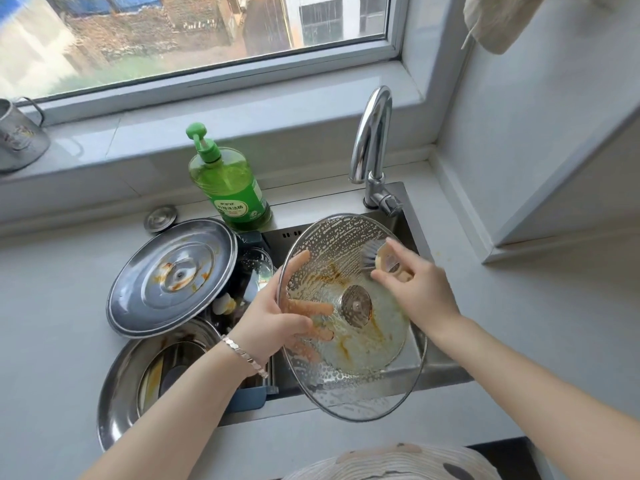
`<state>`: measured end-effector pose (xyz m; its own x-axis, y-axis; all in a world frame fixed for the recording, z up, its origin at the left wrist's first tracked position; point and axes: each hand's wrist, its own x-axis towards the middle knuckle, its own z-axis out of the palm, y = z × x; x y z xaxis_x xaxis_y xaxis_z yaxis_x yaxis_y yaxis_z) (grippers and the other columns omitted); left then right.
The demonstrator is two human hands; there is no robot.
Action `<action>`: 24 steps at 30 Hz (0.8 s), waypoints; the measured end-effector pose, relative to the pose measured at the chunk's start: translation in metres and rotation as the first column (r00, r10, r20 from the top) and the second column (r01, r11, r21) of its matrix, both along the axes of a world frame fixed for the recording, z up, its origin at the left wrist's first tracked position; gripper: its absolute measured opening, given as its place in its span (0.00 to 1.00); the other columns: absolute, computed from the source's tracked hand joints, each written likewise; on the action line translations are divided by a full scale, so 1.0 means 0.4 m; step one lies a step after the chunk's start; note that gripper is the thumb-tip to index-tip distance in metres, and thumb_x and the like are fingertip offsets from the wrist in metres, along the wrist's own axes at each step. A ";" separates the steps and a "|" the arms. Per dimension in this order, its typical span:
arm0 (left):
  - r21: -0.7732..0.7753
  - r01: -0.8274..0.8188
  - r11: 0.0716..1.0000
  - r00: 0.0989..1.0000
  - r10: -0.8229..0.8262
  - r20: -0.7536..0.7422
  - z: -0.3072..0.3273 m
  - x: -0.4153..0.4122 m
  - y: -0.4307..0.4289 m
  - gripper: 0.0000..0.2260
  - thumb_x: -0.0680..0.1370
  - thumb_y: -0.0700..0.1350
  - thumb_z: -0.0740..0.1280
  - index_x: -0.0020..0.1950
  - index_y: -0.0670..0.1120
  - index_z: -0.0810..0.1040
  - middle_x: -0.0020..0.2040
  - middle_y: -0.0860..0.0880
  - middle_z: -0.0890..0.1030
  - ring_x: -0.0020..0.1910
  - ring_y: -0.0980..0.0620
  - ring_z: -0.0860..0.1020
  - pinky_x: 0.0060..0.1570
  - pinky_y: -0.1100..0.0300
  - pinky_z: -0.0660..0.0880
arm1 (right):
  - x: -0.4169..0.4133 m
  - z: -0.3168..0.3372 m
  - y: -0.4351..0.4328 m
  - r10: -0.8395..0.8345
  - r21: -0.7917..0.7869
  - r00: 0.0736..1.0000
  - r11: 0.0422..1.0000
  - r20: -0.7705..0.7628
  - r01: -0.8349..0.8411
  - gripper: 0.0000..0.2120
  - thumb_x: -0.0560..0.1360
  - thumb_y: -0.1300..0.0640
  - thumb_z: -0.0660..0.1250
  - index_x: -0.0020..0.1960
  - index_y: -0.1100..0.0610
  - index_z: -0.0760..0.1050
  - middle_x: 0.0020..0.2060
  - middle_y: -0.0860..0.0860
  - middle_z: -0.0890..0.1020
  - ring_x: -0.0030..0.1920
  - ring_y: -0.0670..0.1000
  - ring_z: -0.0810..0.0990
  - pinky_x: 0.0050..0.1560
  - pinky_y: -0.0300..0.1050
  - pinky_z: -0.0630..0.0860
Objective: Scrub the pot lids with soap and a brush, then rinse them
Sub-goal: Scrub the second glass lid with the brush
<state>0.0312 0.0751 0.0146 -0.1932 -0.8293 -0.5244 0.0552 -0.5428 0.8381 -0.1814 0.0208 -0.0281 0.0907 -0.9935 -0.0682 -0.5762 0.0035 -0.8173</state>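
Note:
A round glass pot lid with soap foam and orange smears is held tilted over the sink. My left hand grips its left rim, thumb on the near side and fingers showing through the glass from behind. My right hand holds a round dish brush and presses its grey bristles on the lid's upper right part. A steel lid with orange stains lies tilted at the left. Beneath it another steel lid leans at the sink's left edge.
A green dish soap pump bottle stands behind the sink. The chrome faucet rises at the back right. A small metal cap lies on the counter. A metal mug sits on the windowsill. Dirty dishes fill a blue rack.

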 end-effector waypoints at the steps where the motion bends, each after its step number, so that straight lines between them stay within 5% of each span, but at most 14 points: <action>1: -0.002 -0.003 1.000 1.000 0.003 0.005 0.000 0.000 -0.001 0.37 0.63 0.30 0.64 0.62 0.64 0.66 0.48 0.37 0.83 0.39 0.39 0.83 0.32 0.45 0.80 | 0.015 0.000 0.025 0.098 0.006 0.995 0.995 0.001 -0.098 0.31 0.71 0.50 0.71 0.70 0.43 0.62 0.37 0.44 0.78 0.34 0.44 0.74 0.33 0.31 0.71; 3: -0.006 -0.016 1.000 1.000 0.016 -0.001 0.002 0.005 -0.001 0.37 0.63 0.30 0.64 0.63 0.63 0.66 0.48 0.37 0.83 0.39 0.39 0.83 0.32 0.44 0.79 | 0.020 0.001 0.047 0.169 0.007 0.985 0.986 -0.042 -0.169 0.31 0.71 0.49 0.71 0.70 0.41 0.62 0.35 0.44 0.78 0.34 0.46 0.74 0.35 0.36 0.72; 6: -0.022 -0.026 0.999 1.000 0.026 -0.009 0.007 0.012 0.002 0.37 0.67 0.25 0.64 0.63 0.63 0.66 0.48 0.37 0.83 0.39 0.39 0.83 0.31 0.45 0.79 | -0.034 -0.032 -0.010 -0.105 0.046 0.993 0.993 -0.055 0.108 0.28 0.71 0.50 0.71 0.69 0.44 0.67 0.29 0.41 0.71 0.32 0.41 0.70 0.35 0.36 0.67; 10: -0.041 -0.040 0.998 0.999 0.041 0.013 0.009 0.016 -0.003 0.38 0.66 0.25 0.64 0.64 0.63 0.66 0.48 0.37 0.83 0.39 0.40 0.83 0.29 0.47 0.80 | 0.006 -0.015 0.054 0.176 0.044 0.984 0.984 -0.024 -0.175 0.30 0.71 0.50 0.72 0.68 0.40 0.63 0.30 0.39 0.72 0.28 0.42 0.67 0.33 0.36 0.66; 14: -0.040 -0.051 0.998 0.998 0.052 0.023 0.013 0.021 0.000 0.38 0.71 0.21 0.61 0.64 0.63 0.66 0.48 0.37 0.83 0.39 0.39 0.83 0.29 0.47 0.80 | -0.043 -0.045 -0.006 -0.083 0.038 0.993 0.996 -0.083 0.086 0.27 0.71 0.50 0.71 0.69 0.46 0.69 0.28 0.41 0.71 0.30 0.42 0.69 0.35 0.38 0.68; 18: -0.042 -0.076 0.996 0.997 0.078 0.026 0.015 0.019 -0.002 0.39 0.68 0.23 0.63 0.65 0.62 0.65 0.48 0.37 0.83 0.40 0.40 0.83 0.29 0.47 0.80 | -0.003 -0.031 0.055 0.209 0.047 0.976 0.977 -0.062 -0.206 0.29 0.71 0.49 0.71 0.70 0.44 0.66 0.42 0.46 0.81 0.36 0.46 0.75 0.41 0.43 0.76; 22: -0.054 -0.092 0.994 0.995 0.094 0.023 0.015 0.025 -0.002 0.40 0.69 0.21 0.63 0.67 0.61 0.64 0.48 0.36 0.83 0.38 0.40 0.83 0.28 0.46 0.79 | -0.051 -0.055 0.009 -0.044 0.061 0.993 0.997 -0.112 0.051 0.27 0.71 0.50 0.71 0.68 0.43 0.69 0.28 0.41 0.70 0.31 0.42 0.68 0.35 0.39 0.67; 24: -0.064 -0.096 0.993 0.994 0.099 0.042 0.017 0.024 -0.005 0.39 0.71 0.20 0.59 0.67 0.62 0.64 0.48 0.36 0.83 0.38 0.41 0.83 0.28 0.47 0.79 | -0.028 -0.050 0.044 0.107 0.067 0.987 0.993 -0.117 -0.100 0.27 0.71 0.49 0.71 0.68 0.41 0.67 0.31 0.41 0.72 0.32 0.42 0.69 0.34 0.34 0.65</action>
<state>0.0407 0.0729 0.0213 -0.0870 -0.8742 -0.4777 0.0669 -0.4835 0.8728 -0.1927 0.0383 -0.0479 0.1803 -0.9729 -0.1450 -0.6701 -0.0135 -0.7421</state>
